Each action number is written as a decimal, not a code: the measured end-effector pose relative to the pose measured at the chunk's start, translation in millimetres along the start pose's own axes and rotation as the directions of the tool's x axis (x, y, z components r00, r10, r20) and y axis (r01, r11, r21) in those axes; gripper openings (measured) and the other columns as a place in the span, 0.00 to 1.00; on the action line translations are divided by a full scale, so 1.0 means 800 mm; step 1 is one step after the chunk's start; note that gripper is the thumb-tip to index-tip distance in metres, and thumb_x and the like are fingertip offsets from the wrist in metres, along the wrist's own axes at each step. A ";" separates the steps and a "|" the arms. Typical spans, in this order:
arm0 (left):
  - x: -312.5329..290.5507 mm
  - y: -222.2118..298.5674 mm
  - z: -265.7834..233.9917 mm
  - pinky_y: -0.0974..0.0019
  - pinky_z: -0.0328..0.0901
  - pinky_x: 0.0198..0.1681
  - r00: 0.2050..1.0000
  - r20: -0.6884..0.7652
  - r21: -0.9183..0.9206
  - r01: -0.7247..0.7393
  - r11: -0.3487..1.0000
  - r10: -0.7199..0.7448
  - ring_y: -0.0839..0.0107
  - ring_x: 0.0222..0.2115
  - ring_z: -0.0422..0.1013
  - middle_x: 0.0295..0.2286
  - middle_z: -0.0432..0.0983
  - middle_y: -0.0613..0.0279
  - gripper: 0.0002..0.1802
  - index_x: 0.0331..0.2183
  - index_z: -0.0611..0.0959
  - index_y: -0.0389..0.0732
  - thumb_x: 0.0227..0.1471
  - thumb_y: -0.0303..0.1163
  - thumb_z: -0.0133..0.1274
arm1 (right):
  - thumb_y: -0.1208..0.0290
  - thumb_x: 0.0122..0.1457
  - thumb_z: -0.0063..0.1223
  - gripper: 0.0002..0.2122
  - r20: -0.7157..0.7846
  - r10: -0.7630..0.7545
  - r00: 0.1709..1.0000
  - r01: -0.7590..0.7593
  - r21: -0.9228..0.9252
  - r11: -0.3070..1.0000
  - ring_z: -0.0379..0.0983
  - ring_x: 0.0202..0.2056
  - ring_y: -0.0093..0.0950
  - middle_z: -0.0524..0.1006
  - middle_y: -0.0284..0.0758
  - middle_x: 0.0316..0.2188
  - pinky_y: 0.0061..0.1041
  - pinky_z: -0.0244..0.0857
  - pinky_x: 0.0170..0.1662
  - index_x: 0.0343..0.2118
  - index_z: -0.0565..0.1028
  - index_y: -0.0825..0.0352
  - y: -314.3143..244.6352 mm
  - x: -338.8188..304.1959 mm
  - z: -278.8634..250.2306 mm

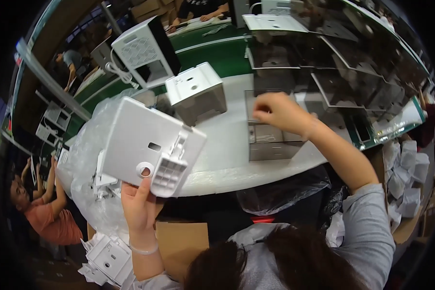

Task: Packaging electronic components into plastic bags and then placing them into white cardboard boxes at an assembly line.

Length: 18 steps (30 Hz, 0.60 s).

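My left hand grips a white plastic panel by its lower edge, with the thumb near a round hole. The panel is tilted up and has a rectangular slot and a raised grid of small compartments at one corner. My right hand hovers with curled fingers over a see-through grey plastic box on the table; whether it pinches anything small is hidden. Left of that box stands another see-through box with a white top.
Clear plastic bags and white parts lie at the table's left. Behind stands a white-and-black appliance with a coiled cord. Stacked see-through boxes fill the right. White panels sit low left, beside a cardboard box. Other people work nearby.
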<state>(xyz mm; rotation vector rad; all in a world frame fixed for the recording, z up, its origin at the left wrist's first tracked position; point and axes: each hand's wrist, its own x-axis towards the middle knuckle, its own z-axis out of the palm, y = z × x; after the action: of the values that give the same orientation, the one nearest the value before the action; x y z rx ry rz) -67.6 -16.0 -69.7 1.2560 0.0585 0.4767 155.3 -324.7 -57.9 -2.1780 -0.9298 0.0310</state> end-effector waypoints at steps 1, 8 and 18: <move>0.009 -0.001 0.004 0.64 0.62 0.53 0.988 0.055 0.101 -0.152 0.983 0.147 0.68 0.47 0.69 0.46 0.73 0.55 0.21 0.49 0.71 0.31 0.51 0.19 0.53 | 0.76 0.52 0.52 0.06 -0.160 -0.106 0.981 0.116 0.054 0.992 0.70 0.28 0.25 0.74 0.36 0.23 0.23 0.64 0.33 0.25 0.73 0.75 -0.025 -0.019 -0.017; 0.128 0.006 0.108 0.54 0.59 0.56 0.404 0.818 0.399 -0.911 0.101 0.409 0.54 0.48 0.69 0.40 0.78 0.52 0.14 0.36 0.84 0.39 0.43 0.25 0.54 | 0.80 0.51 0.49 0.04 -0.739 0.016 0.673 0.082 0.097 0.992 0.66 0.23 0.22 0.70 0.33 0.20 0.20 0.59 0.28 0.21 0.70 0.71 0.049 -0.148 0.036; 0.180 -0.082 0.156 0.49 0.58 0.56 0.347 0.898 0.337 -0.938 0.085 0.269 0.56 0.49 0.69 0.43 0.77 0.61 0.14 0.38 0.83 0.47 0.45 0.28 0.53 | 0.78 0.51 0.53 0.04 -0.754 0.260 0.603 -0.215 0.160 0.963 0.66 0.22 0.25 0.71 0.35 0.21 0.21 0.61 0.28 0.25 0.70 0.72 0.131 -0.168 0.084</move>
<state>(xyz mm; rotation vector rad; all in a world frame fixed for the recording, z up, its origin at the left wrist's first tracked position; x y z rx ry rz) 120.2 -88.3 -59.1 2.4828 -1.1760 0.8572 100.9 -413.7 -208.4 -1.9374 -0.1241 -0.7017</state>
